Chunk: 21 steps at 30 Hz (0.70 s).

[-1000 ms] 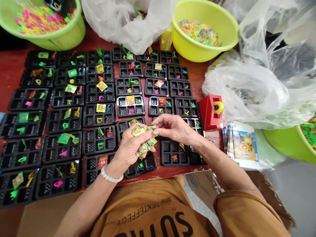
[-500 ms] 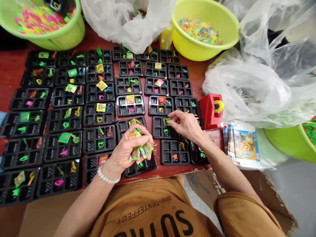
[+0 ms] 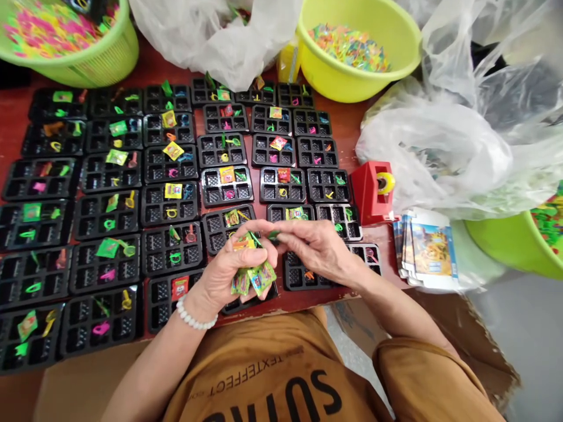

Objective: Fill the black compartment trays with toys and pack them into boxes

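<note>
My left hand [image 3: 220, 264], a pale bead bracelet at its wrist, is closed around several small colourful packets [image 3: 263, 276], mostly green and yellow. Its fingertips meet those of my right hand [image 3: 323, 249], which pinches the edge of a small dark green packet [image 3: 273, 235]. Behind the hands, a green packet [image 3: 297, 213] lies in a compartment of a black tray [image 3: 271, 211]. Partly covered by my right hand is another black tray [image 3: 290, 282] with an orange trinket [image 3: 308, 275] in it.
Rows of black compartment trays [image 3: 171, 202] with small plastic trinkets and packets cover the red table [image 3: 338, 132]. A green basket [image 3: 101, 58], a yellow-green bowl [image 3: 352, 85] and plastic bags [image 3: 440, 152] stand behind. A red tape dispenser [image 3: 372, 196] and printed cards [image 3: 428, 249] are at right.
My right hand has moved left and toward me, from the tray to the packets in my left hand. A green packet now lies uncovered in that tray. The view has shifted slightly.
</note>
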Tool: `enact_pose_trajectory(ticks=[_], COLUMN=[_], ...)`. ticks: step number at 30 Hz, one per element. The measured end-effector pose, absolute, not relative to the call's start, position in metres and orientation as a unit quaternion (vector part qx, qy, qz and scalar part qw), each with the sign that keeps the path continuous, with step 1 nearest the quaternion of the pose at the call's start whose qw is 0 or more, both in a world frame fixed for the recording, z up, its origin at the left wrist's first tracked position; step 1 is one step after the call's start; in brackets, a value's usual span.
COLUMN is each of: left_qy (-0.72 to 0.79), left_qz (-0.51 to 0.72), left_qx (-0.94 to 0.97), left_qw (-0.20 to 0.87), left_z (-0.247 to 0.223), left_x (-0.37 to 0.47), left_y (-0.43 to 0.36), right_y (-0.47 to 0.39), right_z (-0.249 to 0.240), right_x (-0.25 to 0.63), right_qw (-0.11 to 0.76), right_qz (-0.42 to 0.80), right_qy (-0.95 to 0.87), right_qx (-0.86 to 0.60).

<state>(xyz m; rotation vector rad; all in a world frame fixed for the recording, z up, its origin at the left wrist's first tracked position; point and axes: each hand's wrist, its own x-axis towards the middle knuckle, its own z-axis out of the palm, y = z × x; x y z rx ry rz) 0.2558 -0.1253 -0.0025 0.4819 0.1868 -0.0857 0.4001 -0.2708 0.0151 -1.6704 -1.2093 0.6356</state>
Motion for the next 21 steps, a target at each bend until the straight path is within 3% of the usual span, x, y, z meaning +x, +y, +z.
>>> enact_pose_trajectory(ticks=[5,14,18,21], left_qy=[0.273,0.333,0.336,0.318], left_qz=[-0.022,-0.034,-0.032,-0.043], left_qx=[0.281,0.310,0.336,0.365], left_qw=[0.920,0.890,0.879,0.874], left_z=[0.006,0.006,0.003,0.002], left_x=[0.260,0.277,0.280,0.283], left_y=[-0.128,-0.138,-0.146,-0.158], right_y=[-0.312,-0.347,-0.342,-0.337], right_z=[0.017,-0.020,-0.013,-0.007], right_x=[0.424,0.381,0.371,0.360], right_qw=[0.421,0.268,0.357,0.487], right_qz=[0.124,0.134,0.110,0.221], right_qy=[-0.429,-0.360,-0.339,-0.300], right_qx=[-0.790,-0.884,-0.864,-0.790])
